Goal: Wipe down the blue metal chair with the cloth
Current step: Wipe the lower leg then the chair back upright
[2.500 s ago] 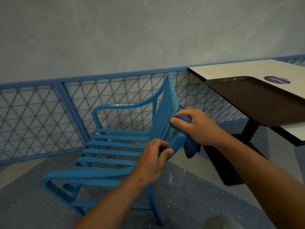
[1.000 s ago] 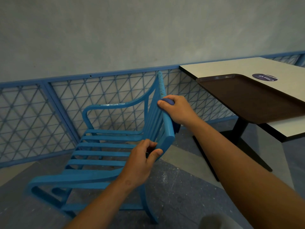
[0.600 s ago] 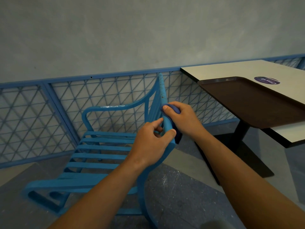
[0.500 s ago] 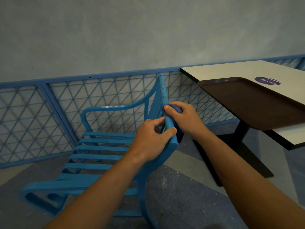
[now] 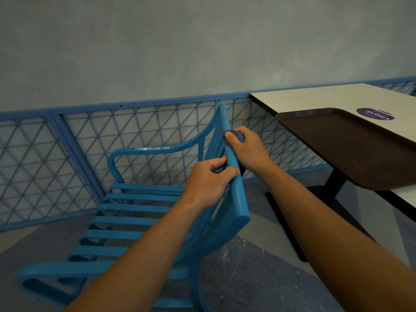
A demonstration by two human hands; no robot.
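Both hands (image 5: 208, 185) (image 5: 248, 149) on upright chair (image 5: 238, 199)

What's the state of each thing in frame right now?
chair: upright on the floor, seat bare
cloth: bunched, pressed on the backrest's top rail
right hand: grips the cloth against the rail
left hand: grips the rail just below the cloth
tray: bare, overhanging the table edge
table: upright, carries the tray and a round sticker

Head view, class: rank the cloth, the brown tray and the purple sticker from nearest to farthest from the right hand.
1. cloth: gripped in the right hand, against the chair back.
2. brown tray: to the right, overhanging the table.
3. purple sticker: on the tabletop beyond the tray.
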